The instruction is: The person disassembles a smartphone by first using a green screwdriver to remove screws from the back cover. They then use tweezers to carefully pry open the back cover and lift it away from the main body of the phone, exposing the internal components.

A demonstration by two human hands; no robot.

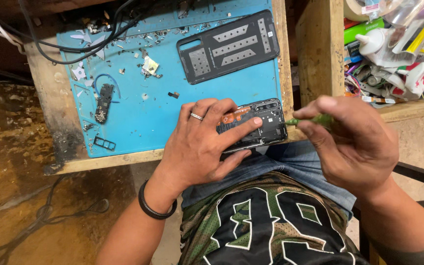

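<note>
Down at the near edge of the blue mat [138, 122] on the wooden surface [45, 88], the left hand [199, 147] lies spread over an opened phone [263, 122], fingers flat on its exposed insides and thumb under its near edge; the right hand [354, 142] is curled closed around a green-handled tool [315, 119], its tip at the phone's right end; a detached black back cover [229, 46] lies farther up the mat, well apart; small screws and a black part [104, 102] lie to the left.
</note>
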